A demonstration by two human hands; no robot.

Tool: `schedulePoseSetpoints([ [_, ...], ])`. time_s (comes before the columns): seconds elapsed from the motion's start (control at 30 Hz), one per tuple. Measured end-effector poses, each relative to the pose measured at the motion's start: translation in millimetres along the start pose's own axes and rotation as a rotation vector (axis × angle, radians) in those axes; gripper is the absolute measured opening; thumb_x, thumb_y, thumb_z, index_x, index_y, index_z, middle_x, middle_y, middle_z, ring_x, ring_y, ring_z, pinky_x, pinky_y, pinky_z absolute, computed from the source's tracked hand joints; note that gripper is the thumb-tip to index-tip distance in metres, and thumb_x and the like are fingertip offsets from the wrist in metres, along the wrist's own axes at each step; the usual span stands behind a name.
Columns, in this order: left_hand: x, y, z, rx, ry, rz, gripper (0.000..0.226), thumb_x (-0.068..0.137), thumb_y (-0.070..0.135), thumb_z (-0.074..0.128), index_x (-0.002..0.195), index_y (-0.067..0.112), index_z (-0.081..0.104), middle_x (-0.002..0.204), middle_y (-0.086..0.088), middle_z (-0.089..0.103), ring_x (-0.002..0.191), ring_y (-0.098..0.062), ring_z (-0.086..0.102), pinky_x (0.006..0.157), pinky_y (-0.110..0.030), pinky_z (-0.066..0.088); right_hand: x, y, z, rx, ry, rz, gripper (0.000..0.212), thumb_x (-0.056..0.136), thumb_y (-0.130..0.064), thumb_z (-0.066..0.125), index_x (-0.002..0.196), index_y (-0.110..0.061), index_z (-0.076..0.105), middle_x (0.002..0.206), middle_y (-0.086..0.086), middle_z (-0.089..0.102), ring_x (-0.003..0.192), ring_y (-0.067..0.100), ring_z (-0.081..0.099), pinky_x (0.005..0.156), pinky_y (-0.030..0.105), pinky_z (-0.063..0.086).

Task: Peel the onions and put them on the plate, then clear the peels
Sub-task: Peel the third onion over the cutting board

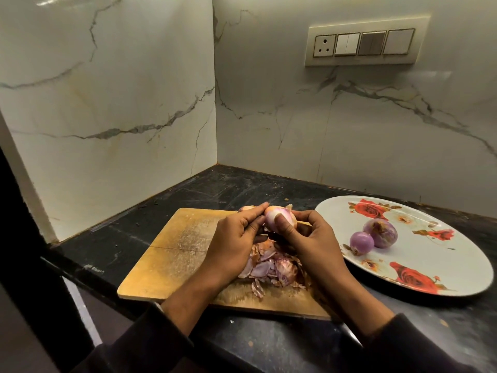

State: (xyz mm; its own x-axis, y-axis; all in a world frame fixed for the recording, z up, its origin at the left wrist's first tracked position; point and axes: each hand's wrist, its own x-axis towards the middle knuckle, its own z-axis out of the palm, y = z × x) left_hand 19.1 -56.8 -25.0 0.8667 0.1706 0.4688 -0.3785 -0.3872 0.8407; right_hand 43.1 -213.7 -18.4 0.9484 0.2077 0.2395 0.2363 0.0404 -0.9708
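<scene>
My right hand (309, 235) grips the onion (277, 219), thumb curled over its front; my left hand (236, 235) pinches its left side with fingertips. I hold it above the board (172, 251), over the peels (274, 267) heaped between my wrists. Another onion (246, 208) peeks out behind my left fingers. The plate (443, 270) lies just right of the board, carrying two peeled onions (372, 236). Walls (134, 103) close the corner behind; the counter (242, 184) has room there.

Black counter (242, 189): wooden board (172, 254), floral plate (419, 254), maybe crumbs.
</scene>
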Motion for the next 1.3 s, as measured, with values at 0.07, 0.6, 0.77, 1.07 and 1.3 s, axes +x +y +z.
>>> schedulePoseSetpoints([
  [0.07, -1, 0, 1, 0.050, 0.011, 0.034, 0.040, 0.100, 0.014, 0.056, 0.140, 0.019, 0.055, 0.136, -0.002, 0.062, 0.117, -0.010, 0.065, 0.088, -0.032, 0.060, 0, 1, 0, -0.014, 0.009, -0.001, 0.054, 0.071, -0.049, 0.076, 0.113, -0.019, 0.061, 0.108, 0.004, 0.073, 0.091, 0.014, 0.075, 0.074, 0.028, 0.062],
  [0.6, -5, 4, 3, 0.274, 0.156, 0.153, 0.034, 0.099, 0.014, 0.060, 0.134, 0.013, 0.062, 0.121, -0.004, 0.071, 0.104, -0.007, 0.067, 0.085, -0.020, 0.058, 0, 9, 5, -0.137, 0.044, -0.064, 0.053, 0.067, -0.058, 0.085, 0.099, -0.021, 0.063, 0.100, 0.008, 0.076, 0.087, 0.021, 0.076, 0.077, 0.046, 0.063],
  [0.77, -5, 7, 5, 0.133, 0.208, 0.108, 0.031, 0.100, 0.015, 0.059, 0.130, 0.014, 0.066, 0.115, 0.000, 0.073, 0.096, -0.005, 0.071, 0.076, -0.026, 0.062, -2, 2, 7, -0.010, 0.028, -0.064, 0.051, 0.072, -0.043, 0.083, 0.111, -0.017, 0.063, 0.105, 0.008, 0.075, 0.093, 0.020, 0.076, 0.079, 0.041, 0.064],
  [1.07, -8, 10, 2, 0.146, 0.267, 0.148, 0.028, 0.093, 0.011, 0.069, 0.120, 0.015, 0.071, 0.106, 0.007, 0.074, 0.098, 0.004, 0.068, 0.080, -0.013, 0.056, -3, 0, 6, 0.051, 0.023, -0.074, 0.046, 0.075, -0.032, 0.086, 0.111, -0.015, 0.063, 0.105, 0.008, 0.075, 0.095, 0.022, 0.075, 0.080, 0.042, 0.063],
  [1.3, -9, 9, 1, 0.153, 0.318, 0.164, 0.026, 0.090, 0.009, 0.072, 0.116, 0.013, 0.074, 0.102, 0.005, 0.075, 0.093, 0.004, 0.069, 0.078, -0.013, 0.056, -2, 1, 8, 0.018, 0.028, -0.096, 0.049, 0.070, -0.033, 0.088, 0.110, -0.018, 0.064, 0.108, 0.003, 0.075, 0.099, 0.021, 0.074, 0.083, 0.045, 0.063],
])
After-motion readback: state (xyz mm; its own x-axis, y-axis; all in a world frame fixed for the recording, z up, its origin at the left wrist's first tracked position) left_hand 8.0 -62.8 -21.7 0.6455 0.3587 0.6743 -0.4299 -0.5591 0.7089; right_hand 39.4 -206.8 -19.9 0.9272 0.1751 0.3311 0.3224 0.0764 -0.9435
